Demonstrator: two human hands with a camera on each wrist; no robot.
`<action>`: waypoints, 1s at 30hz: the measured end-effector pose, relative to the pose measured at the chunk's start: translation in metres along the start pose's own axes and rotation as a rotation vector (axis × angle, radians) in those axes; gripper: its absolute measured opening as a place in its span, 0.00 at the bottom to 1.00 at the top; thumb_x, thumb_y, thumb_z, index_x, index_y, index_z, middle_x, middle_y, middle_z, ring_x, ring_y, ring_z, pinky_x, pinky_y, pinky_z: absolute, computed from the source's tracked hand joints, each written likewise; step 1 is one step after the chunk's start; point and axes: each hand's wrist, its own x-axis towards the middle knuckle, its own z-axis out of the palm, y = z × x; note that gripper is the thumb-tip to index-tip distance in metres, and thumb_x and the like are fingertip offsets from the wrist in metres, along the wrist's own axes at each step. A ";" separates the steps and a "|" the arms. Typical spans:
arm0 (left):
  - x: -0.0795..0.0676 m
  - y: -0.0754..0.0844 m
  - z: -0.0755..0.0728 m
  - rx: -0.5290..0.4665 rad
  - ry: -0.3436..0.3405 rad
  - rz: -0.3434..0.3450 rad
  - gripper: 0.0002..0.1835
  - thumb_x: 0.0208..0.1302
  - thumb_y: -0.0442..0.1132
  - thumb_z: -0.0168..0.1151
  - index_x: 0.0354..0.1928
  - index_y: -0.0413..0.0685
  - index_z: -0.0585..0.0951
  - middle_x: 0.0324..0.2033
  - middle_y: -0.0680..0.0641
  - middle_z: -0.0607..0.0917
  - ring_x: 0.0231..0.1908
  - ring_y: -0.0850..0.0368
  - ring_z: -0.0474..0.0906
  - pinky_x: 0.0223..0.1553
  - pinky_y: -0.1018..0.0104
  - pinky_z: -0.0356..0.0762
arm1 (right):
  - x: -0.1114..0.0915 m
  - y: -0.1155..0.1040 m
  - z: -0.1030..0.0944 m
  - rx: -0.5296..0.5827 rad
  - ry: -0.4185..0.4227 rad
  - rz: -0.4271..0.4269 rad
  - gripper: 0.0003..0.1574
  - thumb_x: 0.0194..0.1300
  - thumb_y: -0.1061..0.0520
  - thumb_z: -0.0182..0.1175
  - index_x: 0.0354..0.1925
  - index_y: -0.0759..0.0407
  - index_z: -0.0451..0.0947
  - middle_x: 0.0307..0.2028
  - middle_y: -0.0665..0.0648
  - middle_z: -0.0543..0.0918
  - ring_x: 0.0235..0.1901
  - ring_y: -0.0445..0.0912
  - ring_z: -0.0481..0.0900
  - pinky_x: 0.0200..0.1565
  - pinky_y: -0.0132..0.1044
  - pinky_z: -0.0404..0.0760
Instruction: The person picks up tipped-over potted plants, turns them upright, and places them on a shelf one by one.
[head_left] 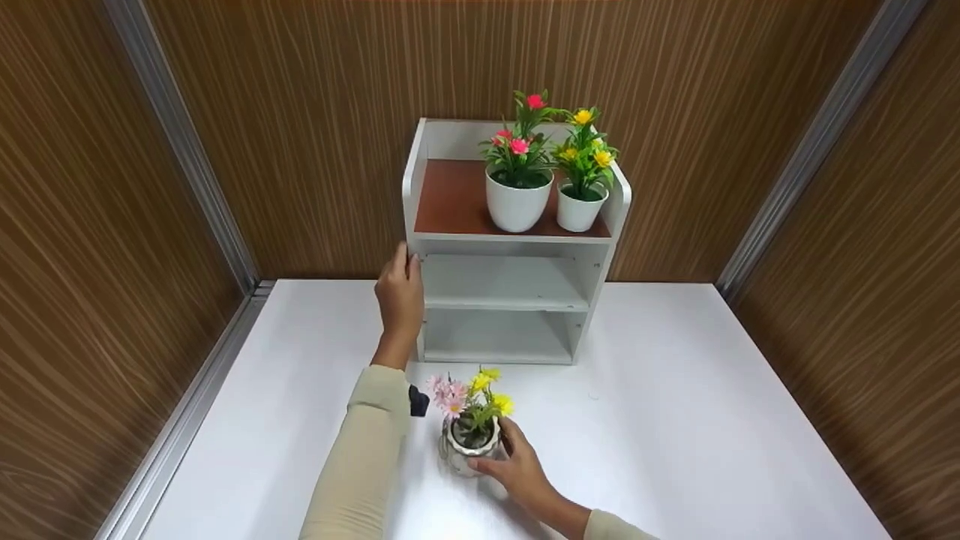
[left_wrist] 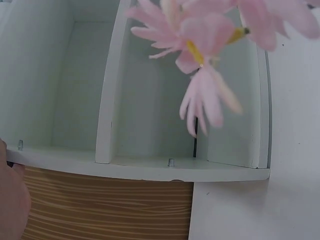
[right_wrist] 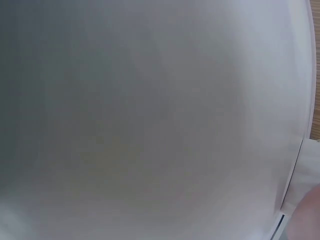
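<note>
A small white shelf unit (head_left: 498, 306) with a brown top board stands at the back of the table. My left hand (head_left: 400, 296) grips the front edge of its left side panel, below the top board. In the left wrist view part of that hand (left_wrist: 14, 200) shows at the panel's edge. Nearer to me, a pale scalloped flower pot (head_left: 463, 459) with pink and yellow flowers (head_left: 480, 394) sits in front of the shelf. My right hand (head_left: 521, 469) holds this pot from its right side, thumb in front and fingers behind the rim. A pale, blurred surface fills most of the right wrist view.
On the top board stand a white pot (head_left: 517, 202) with red-pink flowers and a smaller white pot (head_left: 579, 211) with yellow flowers. Wood-grain walls (head_left: 300, 135) enclose the white table (head_left: 697, 420) at the back and both sides.
</note>
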 end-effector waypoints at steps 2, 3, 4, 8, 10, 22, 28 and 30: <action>0.000 -0.001 0.000 0.001 0.000 -0.002 0.20 0.76 0.36 0.56 0.65 0.35 0.76 0.50 0.36 0.86 0.50 0.45 0.84 0.52 0.56 0.84 | 0.001 0.000 0.000 -0.011 0.001 0.010 0.63 0.54 0.53 0.78 0.75 0.72 0.52 0.74 0.74 0.57 0.75 0.67 0.53 0.74 0.56 0.56; 0.000 -0.001 0.001 0.000 -0.002 -0.004 0.20 0.76 0.36 0.55 0.65 0.35 0.76 0.49 0.36 0.86 0.50 0.45 0.84 0.52 0.56 0.84 | 0.001 0.000 0.001 -0.015 0.001 0.019 0.64 0.54 0.52 0.78 0.75 0.73 0.51 0.74 0.75 0.57 0.75 0.68 0.53 0.74 0.56 0.56; 0.000 -0.001 0.001 0.000 -0.004 -0.004 0.20 0.77 0.36 0.55 0.65 0.35 0.76 0.49 0.36 0.86 0.50 0.45 0.84 0.52 0.56 0.84 | 0.002 0.000 0.001 -0.013 0.001 0.028 0.65 0.54 0.52 0.78 0.75 0.73 0.50 0.74 0.76 0.56 0.75 0.68 0.52 0.74 0.56 0.55; -0.001 -0.002 0.000 0.000 -0.007 -0.004 0.19 0.77 0.37 0.55 0.64 0.35 0.76 0.48 0.37 0.86 0.48 0.45 0.84 0.51 0.56 0.84 | 0.003 0.002 0.001 -0.006 -0.007 0.049 0.68 0.54 0.51 0.78 0.75 0.77 0.47 0.74 0.79 0.54 0.74 0.69 0.52 0.74 0.57 0.55; -0.001 -0.002 0.000 0.003 -0.007 -0.006 0.20 0.77 0.37 0.55 0.65 0.35 0.76 0.48 0.37 0.86 0.48 0.45 0.84 0.51 0.57 0.84 | 0.004 0.003 0.002 0.002 -0.006 0.055 0.68 0.54 0.51 0.78 0.75 0.77 0.47 0.74 0.79 0.54 0.74 0.70 0.53 0.73 0.57 0.56; -0.003 0.000 0.001 0.001 -0.005 -0.001 0.21 0.76 0.36 0.56 0.66 0.34 0.75 0.48 0.34 0.85 0.47 0.44 0.84 0.51 0.57 0.84 | 0.005 -0.001 0.004 0.081 0.060 0.069 0.64 0.51 0.58 0.79 0.74 0.76 0.53 0.72 0.79 0.58 0.71 0.72 0.59 0.66 0.48 0.73; -0.002 0.000 0.000 -0.011 -0.011 -0.012 0.21 0.77 0.35 0.55 0.66 0.34 0.74 0.51 0.35 0.85 0.51 0.45 0.83 0.52 0.57 0.84 | 0.009 -0.008 0.001 0.005 0.132 0.088 0.64 0.50 0.54 0.80 0.74 0.71 0.56 0.73 0.76 0.59 0.72 0.70 0.59 0.67 0.50 0.71; -0.002 0.000 0.000 -0.012 -0.013 -0.017 0.21 0.77 0.36 0.54 0.67 0.34 0.74 0.51 0.35 0.85 0.52 0.45 0.83 0.52 0.58 0.84 | 0.011 -0.011 0.000 -0.009 0.162 0.069 0.62 0.49 0.53 0.81 0.74 0.70 0.59 0.72 0.74 0.62 0.72 0.69 0.61 0.68 0.51 0.70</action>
